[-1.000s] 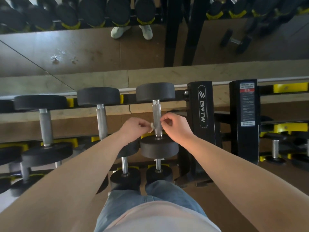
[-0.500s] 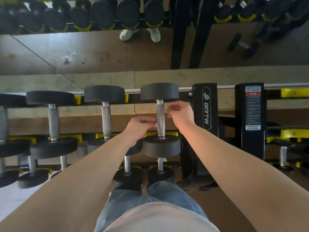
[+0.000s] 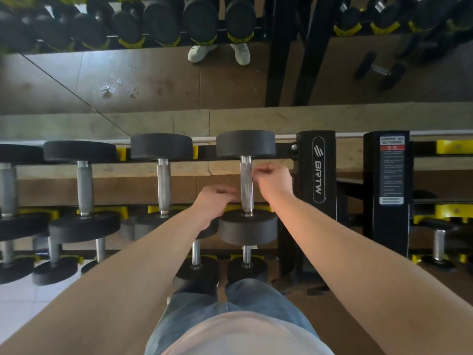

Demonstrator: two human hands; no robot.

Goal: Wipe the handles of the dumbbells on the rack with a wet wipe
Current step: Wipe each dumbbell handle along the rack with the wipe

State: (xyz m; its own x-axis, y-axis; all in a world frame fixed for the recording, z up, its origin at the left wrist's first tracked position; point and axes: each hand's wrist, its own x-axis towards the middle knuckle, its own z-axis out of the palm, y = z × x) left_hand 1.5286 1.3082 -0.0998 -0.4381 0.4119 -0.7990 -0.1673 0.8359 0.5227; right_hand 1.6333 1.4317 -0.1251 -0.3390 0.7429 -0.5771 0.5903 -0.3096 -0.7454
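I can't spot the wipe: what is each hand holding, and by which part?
It cannot be told. The left hand curls beside the dumbbell handle low down, the right hand higher up; anything pinched is blurred.

Wall mirror (image 3: 153,80) above a pale wooden ledge (image 3: 281,119), white floor tiles (image 3: 20,303) lower left, brown flooring (image 3: 330,319) right.

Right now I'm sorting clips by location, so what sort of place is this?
Most likely a gym's free-weight area: black dumbbells lie in rows on a tiered rack, and a wall mirror behind it reflects more weights and the floor.
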